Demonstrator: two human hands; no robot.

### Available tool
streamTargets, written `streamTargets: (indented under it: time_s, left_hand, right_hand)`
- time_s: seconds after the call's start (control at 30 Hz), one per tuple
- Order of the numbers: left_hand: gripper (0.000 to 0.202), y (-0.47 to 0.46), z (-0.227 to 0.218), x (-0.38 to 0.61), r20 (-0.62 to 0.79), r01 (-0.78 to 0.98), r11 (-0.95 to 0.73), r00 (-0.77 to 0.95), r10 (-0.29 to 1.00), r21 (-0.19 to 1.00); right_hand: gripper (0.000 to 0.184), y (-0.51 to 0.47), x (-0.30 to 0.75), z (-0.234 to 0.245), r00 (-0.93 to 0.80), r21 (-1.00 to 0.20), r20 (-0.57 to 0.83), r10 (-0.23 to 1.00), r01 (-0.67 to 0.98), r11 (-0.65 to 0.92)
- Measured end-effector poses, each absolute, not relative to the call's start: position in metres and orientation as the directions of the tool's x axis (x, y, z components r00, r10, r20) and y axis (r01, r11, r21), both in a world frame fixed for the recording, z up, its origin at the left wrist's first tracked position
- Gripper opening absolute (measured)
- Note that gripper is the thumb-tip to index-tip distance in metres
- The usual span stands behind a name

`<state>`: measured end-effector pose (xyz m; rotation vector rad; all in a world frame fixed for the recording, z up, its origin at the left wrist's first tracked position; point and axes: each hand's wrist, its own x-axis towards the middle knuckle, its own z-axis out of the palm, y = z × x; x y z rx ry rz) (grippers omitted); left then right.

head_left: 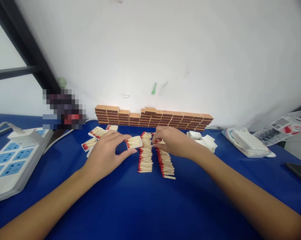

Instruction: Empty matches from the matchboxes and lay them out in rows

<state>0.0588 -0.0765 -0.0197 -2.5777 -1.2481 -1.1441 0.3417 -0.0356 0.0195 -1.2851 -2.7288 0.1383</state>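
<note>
My left hand [108, 150] grips a white matchbox tray [134, 147] between thumb and fingers, and red-tipped matches lie side by side in it. Beside the tray, a long row of loose matches [146, 156] runs toward me on the blue table. My right hand [170, 141] has its fingers pinched together above a second row of matches [166, 164]; a small pale tip shows at the fingertips, perhaps a match. Part of both rows is hidden behind that hand. Left of my left hand, several filled trays [97, 132] lie in a loose group, partly covered by the hand.
Stacked brown matchboxes [152, 117] form a low wall along the white wall. White empty trays [207, 142] lie to the right, near a plastic-wrapped pack [249, 142]. A power strip [18, 163] with a plug sits at left, a dark phone-like object [299, 174] at far right.
</note>
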Motion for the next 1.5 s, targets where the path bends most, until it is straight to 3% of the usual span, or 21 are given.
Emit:
streamTargets:
  time_s: [0.2, 0.43, 0.6, 0.8, 1.0, 1.17, 1.27, 1.37, 1.5]
  left_hand:
    - [0.034, -0.072, -0.013, 0.053, 0.688, 0.751, -0.64, 0.377, 0.62, 0.165]
    - [0.033, -0.071, -0.015, 0.053, 0.704, 0.744, -0.651, 0.383, 0.598, 0.148]
    - [0.034, -0.069, -0.016, 0.051, 0.706, 0.745, -0.653, 0.387, 0.593, 0.14]
    - [0.035, -0.066, -0.018, 0.051, 0.696, 0.732, -0.664, 0.399, 0.597, 0.15]
    - [0.036, -0.064, -0.022, 0.049, 0.686, 0.733, -0.66, 0.395, 0.611, 0.165]
    - [0.034, -0.064, -0.022, 0.049, 0.69, 0.729, -0.662, 0.39, 0.61, 0.174]
    - [0.035, -0.065, -0.022, 0.049, 0.684, 0.724, -0.665, 0.392, 0.615, 0.183]
    - [0.034, -0.065, -0.023, 0.049, 0.684, 0.717, -0.672, 0.395, 0.613, 0.188]
    - [0.034, -0.065, -0.025, 0.05, 0.682, 0.712, -0.673, 0.393, 0.617, 0.199]
  right_hand:
    - [0.015, -0.033, 0.329, 0.013, -0.605, -0.123, 0.016, 0.796, 0.789, 0.602]
    - [0.016, -0.038, 0.321, 0.016, -0.583, -0.071, -0.05, 0.811, 0.812, 0.58]
    - [0.018, -0.038, 0.323, 0.015, -0.613, -0.015, -0.037, 0.789, 0.79, 0.613]
    - [0.015, -0.037, 0.33, 0.014, -0.661, -0.056, 0.059, 0.748, 0.746, 0.663]
    - [0.019, -0.038, 0.324, 0.012, -0.678, -0.074, 0.003, 0.735, 0.733, 0.676]
    - [0.02, -0.037, 0.326, 0.009, -0.683, -0.089, 0.053, 0.728, 0.723, 0.685]
    - [0.017, -0.038, 0.329, 0.01, -0.653, -0.191, 0.158, 0.741, 0.716, 0.671]
    - [0.015, -0.042, 0.331, 0.013, -0.582, -0.447, 0.247, 0.775, 0.641, 0.624]
    - [0.011, -0.047, 0.333, 0.01, -0.492, -0.764, 0.226, 0.84, 0.445, 0.467]
